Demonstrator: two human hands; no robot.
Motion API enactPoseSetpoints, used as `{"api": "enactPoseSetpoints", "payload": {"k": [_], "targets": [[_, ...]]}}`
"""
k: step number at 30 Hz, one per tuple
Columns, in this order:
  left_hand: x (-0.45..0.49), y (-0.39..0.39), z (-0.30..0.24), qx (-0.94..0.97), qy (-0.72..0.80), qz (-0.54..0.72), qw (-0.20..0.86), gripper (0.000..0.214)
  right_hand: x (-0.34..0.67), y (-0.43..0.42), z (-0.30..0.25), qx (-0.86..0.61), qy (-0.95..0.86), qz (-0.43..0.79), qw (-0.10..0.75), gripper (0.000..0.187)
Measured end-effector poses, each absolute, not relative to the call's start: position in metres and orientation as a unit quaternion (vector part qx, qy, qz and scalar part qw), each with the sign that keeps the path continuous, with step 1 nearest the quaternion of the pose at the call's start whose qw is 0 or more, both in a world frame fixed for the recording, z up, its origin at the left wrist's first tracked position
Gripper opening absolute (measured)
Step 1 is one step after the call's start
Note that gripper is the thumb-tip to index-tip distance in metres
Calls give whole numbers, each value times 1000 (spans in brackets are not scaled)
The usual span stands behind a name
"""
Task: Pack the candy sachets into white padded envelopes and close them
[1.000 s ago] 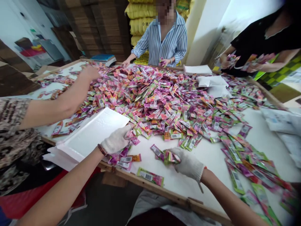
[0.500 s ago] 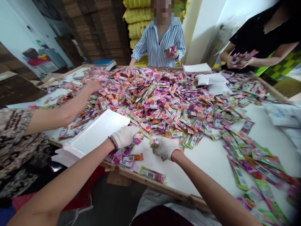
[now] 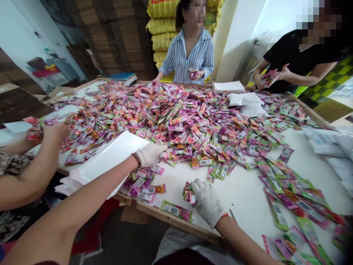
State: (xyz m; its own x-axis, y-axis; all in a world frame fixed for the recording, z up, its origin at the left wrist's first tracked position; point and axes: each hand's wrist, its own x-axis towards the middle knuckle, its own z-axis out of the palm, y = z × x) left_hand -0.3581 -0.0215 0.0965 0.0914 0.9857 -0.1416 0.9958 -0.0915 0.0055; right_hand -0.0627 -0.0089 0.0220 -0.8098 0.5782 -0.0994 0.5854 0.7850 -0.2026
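My left hand (image 3: 151, 154), in a white knit glove, reaches to the near edge of a big heap of small pink, purple and green packets (image 3: 187, 110). Its fingertips are closed on a pink packet (image 3: 164, 156). My right hand (image 3: 208, 202), also gloved, is low over the white tabletop (image 3: 234, 191) with its fingers curled round a few packets (image 3: 188, 194). A single green and pink packet (image 3: 176, 211) lies flat near the table's front edge. Under my left wrist a small group of packets (image 3: 143, 184) lies beside a stack of white bags (image 3: 116, 151).
A co-worker's hands (image 3: 52, 134) hold packets at the left. Across the table, a person in a striped shirt (image 3: 187, 55) and another in black (image 3: 306, 62) hold packets too. White bags (image 3: 245, 99) rest on the heap. More packets (image 3: 298, 195) spread at the right. A wooden rim (image 3: 165, 217) edges the table.
My right hand has drawn back from the heap, down and to the right, with packets in it. My left hand stays near the heap's edge. The left co-worker's arm has pulled back left.
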Motion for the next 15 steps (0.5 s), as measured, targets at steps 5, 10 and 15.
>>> {"api": "enactPoseSetpoints", "payload": {"k": [5, 10, 15], "targets": [[-341, -38, 78, 735, 659, -142, 72, 28, -61, -7, 19, 314, 941, -130, -3, 29], [-336, -21, 91, 741, 668, -65, 28, 27, -59, -10, 13, 318, 937, -141, -27, 27], [-344, 20, 78, 739, 665, 6, 104, 26, -59, -9, 17, 337, 927, -166, -14, 35]]}}
